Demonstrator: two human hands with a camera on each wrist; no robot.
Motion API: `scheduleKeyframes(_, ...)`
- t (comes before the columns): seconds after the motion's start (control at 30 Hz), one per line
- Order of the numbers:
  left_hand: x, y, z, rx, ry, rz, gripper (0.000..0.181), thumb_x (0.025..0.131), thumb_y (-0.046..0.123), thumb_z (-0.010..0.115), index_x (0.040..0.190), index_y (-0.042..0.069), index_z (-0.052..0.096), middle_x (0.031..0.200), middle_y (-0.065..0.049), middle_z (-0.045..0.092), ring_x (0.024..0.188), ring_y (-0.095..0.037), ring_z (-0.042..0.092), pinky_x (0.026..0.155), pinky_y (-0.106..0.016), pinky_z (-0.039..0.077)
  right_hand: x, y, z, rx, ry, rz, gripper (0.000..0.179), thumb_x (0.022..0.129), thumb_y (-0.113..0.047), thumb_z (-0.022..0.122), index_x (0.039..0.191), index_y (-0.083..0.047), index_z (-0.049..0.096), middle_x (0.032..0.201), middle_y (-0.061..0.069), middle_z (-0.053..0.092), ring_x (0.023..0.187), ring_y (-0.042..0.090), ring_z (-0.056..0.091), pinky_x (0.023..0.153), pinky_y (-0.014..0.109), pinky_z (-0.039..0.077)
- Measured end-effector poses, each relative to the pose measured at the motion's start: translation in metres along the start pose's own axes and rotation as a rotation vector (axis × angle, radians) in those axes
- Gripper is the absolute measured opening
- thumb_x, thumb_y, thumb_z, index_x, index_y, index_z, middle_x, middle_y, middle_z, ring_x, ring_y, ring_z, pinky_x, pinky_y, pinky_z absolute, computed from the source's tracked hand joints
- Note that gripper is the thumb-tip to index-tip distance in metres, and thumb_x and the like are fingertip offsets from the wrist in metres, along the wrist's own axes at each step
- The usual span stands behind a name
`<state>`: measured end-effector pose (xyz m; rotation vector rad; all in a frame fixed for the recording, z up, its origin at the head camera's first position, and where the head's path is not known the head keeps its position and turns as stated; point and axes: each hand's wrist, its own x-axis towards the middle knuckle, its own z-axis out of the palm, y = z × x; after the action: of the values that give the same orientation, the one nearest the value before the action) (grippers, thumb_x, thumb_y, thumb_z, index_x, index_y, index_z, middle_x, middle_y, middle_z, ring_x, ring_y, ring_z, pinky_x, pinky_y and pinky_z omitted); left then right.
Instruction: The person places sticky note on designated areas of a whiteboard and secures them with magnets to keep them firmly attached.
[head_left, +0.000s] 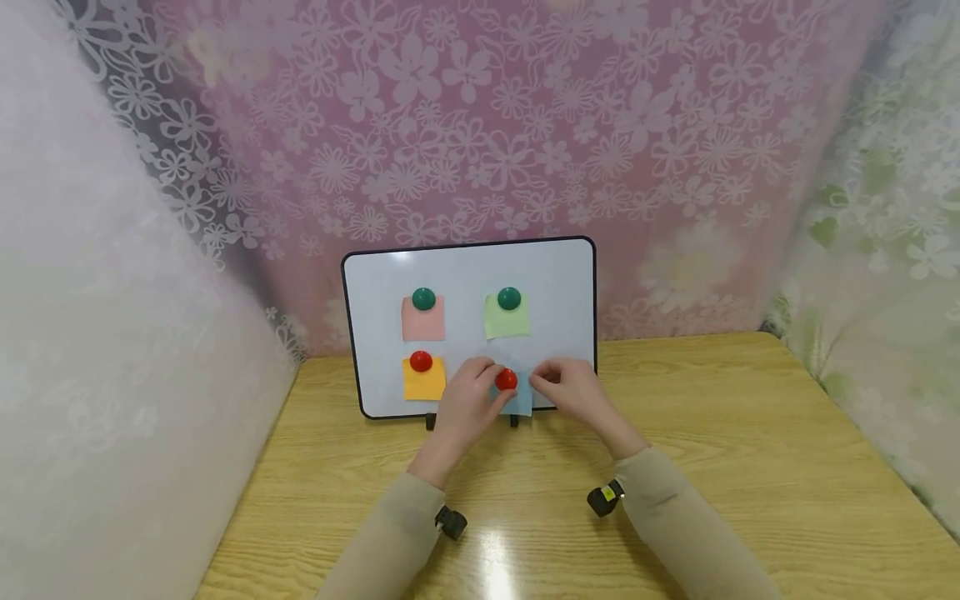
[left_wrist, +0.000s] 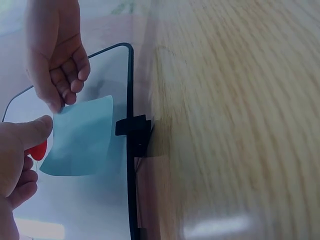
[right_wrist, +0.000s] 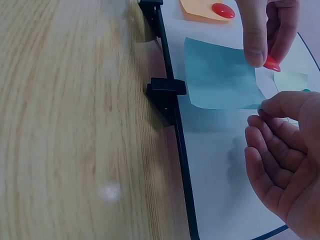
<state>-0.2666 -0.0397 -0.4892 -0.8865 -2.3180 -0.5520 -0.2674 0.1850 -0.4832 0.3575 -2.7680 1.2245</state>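
Note:
A light blue sticky note (head_left: 522,403) lies at the lower middle of the whiteboard (head_left: 465,275). My left hand (head_left: 468,400) holds a round red magnet (head_left: 506,379) between thumb and fingers at the note's upper edge. In the right wrist view the left thumb overlaps the note (right_wrist: 220,77), and part of the magnet (right_wrist: 271,64) shows behind it. My right hand (head_left: 573,387) pinches the note's upper right corner between thumb and index finger. The left wrist view shows the note's lower part (left_wrist: 82,145) standing off the board, its edges slightly curled.
Green magnets top a pink note (head_left: 423,321) and a light green note (head_left: 507,321). An orange note (head_left: 424,383) carries another red magnet (head_left: 421,361). Black feet (right_wrist: 167,86) support the board on the wooden table (head_left: 712,433). A flowered pink curtain (head_left: 487,125) hangs behind.

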Motion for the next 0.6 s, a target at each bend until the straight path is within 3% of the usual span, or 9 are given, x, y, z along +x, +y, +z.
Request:
scheduleKeyframes(0.23, 0.007, 0.0, 0.004, 0.056, -0.037, -0.028, 0.032, 0.091, 0.025, 0.09, 0.111, 0.003, 0.077, 0.107, -0.006, 0.069, 0.1, -0.021, 0.064, 0.09, -0.028, 0.058, 0.004, 0.0, 0.001, 0.001, -0.006, -0.002, 0.018, 0.104, -0.025, 0.071, 0.106, -0.009, 0.08, 0.1, 0.002, 0.077, 0.094, 0.022, 0.07, 0.087, 0.047, 0.059)
scheduleKeyframes(0.6, 0.014, 0.0, 0.004, 0.093, -0.009, -0.009, 0.032, 0.09, 0.019, 0.09, 0.112, 0.0, 0.077, 0.108, -0.009, 0.068, 0.098, -0.024, 0.065, 0.089, -0.03, 0.06, 0.011, -0.005, -0.002, -0.033, 0.045, -0.043, 0.016, 0.103, -0.023, 0.072, 0.104, -0.009, 0.08, 0.098, 0.003, 0.078, 0.093, 0.022, 0.072, 0.086, 0.047, 0.06)
